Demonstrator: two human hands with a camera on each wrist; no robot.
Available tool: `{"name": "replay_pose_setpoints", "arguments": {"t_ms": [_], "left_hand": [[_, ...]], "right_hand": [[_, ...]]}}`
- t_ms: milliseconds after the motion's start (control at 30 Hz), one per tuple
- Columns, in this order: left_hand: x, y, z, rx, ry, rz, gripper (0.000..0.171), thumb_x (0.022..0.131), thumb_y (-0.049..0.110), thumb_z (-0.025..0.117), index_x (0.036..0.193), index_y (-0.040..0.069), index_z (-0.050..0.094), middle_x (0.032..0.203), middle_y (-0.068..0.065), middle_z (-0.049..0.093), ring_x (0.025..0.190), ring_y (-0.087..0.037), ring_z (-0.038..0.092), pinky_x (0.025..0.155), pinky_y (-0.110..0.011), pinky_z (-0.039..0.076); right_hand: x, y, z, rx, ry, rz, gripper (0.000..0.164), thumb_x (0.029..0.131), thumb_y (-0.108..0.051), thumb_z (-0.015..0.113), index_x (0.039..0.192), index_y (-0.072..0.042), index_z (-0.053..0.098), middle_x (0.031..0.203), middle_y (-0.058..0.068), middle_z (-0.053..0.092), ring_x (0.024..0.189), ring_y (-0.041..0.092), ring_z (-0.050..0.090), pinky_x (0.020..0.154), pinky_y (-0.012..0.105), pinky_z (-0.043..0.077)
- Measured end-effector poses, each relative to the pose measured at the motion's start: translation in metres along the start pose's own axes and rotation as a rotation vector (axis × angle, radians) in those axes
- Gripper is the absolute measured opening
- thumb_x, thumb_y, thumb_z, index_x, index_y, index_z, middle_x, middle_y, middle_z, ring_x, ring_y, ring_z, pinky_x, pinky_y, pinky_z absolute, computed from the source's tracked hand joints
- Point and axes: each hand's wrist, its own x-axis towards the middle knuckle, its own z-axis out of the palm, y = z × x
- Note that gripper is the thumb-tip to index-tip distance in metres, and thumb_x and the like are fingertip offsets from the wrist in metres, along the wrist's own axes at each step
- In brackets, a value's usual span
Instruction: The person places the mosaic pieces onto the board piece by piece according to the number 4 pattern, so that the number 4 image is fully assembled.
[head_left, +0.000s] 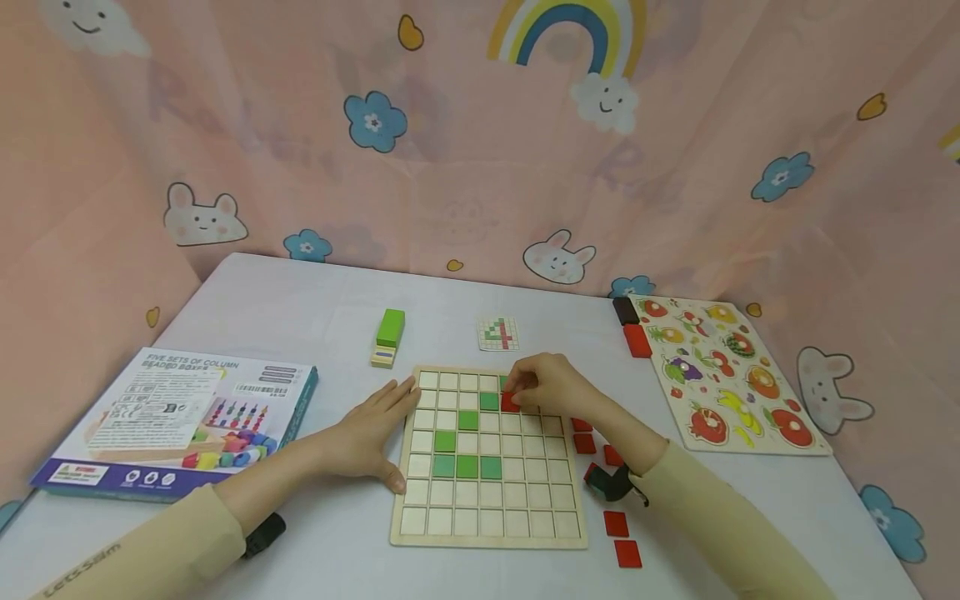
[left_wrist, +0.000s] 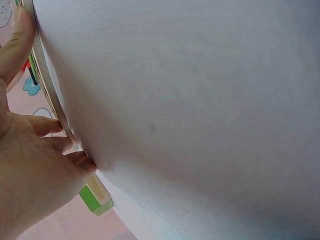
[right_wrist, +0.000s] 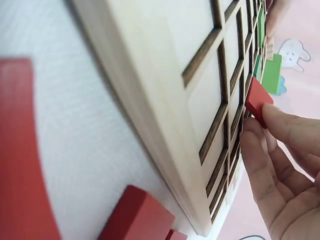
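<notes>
A wooden grid board (head_left: 489, 537) lies at the middle of the table, with several green square tiles (head_left: 467, 467) set in its cells. My right hand (head_left: 553, 385) pinches a red square tile (right_wrist: 258, 101) between thumb and fingers, over a cell near the board's top right. In the right wrist view that tile is tilted above the grid. My left hand (head_left: 367, 437) rests along the board's left edge, its fingers straight and spread; in the left wrist view the fingertips (left_wrist: 89, 165) touch the board's side. More red tiles (head_left: 616, 524) lie right of the board, some partly behind the right wrist.
A small pattern card (head_left: 498, 333) lies behind the board, beside a green block stack (head_left: 390, 329). At left is a boxed bead set (head_left: 187, 425). A fruit puzzle board (head_left: 738, 375) lies at right, with red (head_left: 637, 341) and black pieces (head_left: 626, 311) at its edge.
</notes>
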Motion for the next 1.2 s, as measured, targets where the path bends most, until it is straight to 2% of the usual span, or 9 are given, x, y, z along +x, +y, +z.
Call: {"name": "replay_pose_setpoints", "arguments": {"t_ms": [433,600,800,967,1067,1200], "left_hand": [[-0.002,0.001,-0.001,-0.004,0.001,0.005,0.129,0.056,0.042,0.091,0.156,-0.001,0.021,0.167,-0.021,0.010,0.154,-0.047,0.006,0.114,-0.074,0.018],[-0.001,0.001,-0.001,-0.011,-0.004,-0.002,0.129,0.057,0.043,0.090,0.157,0.001,0.020,0.167,-0.020,0.008,0.154,-0.046,0.004,0.115,-0.073,0.017],[-0.001,0.001,0.000,-0.018,-0.001,-0.002,0.129,0.057,0.042,0.091,0.156,0.000,0.020,0.167,-0.020,0.009,0.154,-0.046,0.005,0.115,-0.073,0.016],[-0.001,0.002,0.000,-0.017,-0.001,-0.007,0.128,0.057,0.042,0.091,0.156,0.001,0.021,0.167,-0.020,0.009,0.154,-0.046,0.005,0.115,-0.074,0.017],[-0.001,0.001,-0.001,-0.018,-0.004,-0.006,0.128,0.057,0.043,0.090,0.157,0.001,0.020,0.167,-0.020,0.008,0.154,-0.046,0.004,0.115,-0.073,0.016],[-0.002,0.002,-0.002,-0.019,-0.002,0.003,0.129,0.057,0.043,0.090,0.156,0.001,0.020,0.167,-0.021,0.009,0.154,-0.047,0.005,0.115,-0.073,0.016]], "right_hand": [[-0.001,-0.002,0.002,-0.059,0.018,0.005,0.010,0.084,-0.009,0.076,0.091,-0.015,0.078,0.085,-0.002,0.073,0.077,0.011,0.059,0.070,0.025,0.051],[-0.009,0.003,-0.010,-0.050,0.004,-0.016,0.010,0.086,-0.011,0.074,0.094,-0.015,0.077,0.086,-0.002,0.071,0.078,0.012,0.058,0.071,0.026,0.050],[-0.024,0.031,-0.034,-0.025,-0.044,-0.051,0.010,0.087,-0.010,0.071,0.095,-0.015,0.074,0.087,-0.001,0.070,0.081,0.014,0.058,0.072,0.024,0.051],[-0.036,0.061,-0.046,0.001,-0.140,-0.070,0.007,0.090,-0.013,0.069,0.095,-0.017,0.073,0.091,-0.004,0.071,0.085,0.012,0.060,0.079,0.024,0.053],[-0.042,0.073,-0.049,0.032,-0.193,-0.055,0.007,0.089,-0.014,0.071,0.093,-0.018,0.073,0.093,-0.003,0.072,0.085,0.012,0.061,0.081,0.024,0.053],[-0.046,0.079,-0.051,0.056,-0.223,-0.009,0.013,0.082,-0.017,0.077,0.094,-0.018,0.073,0.087,0.000,0.068,0.080,0.014,0.058,0.073,0.025,0.050]]}}
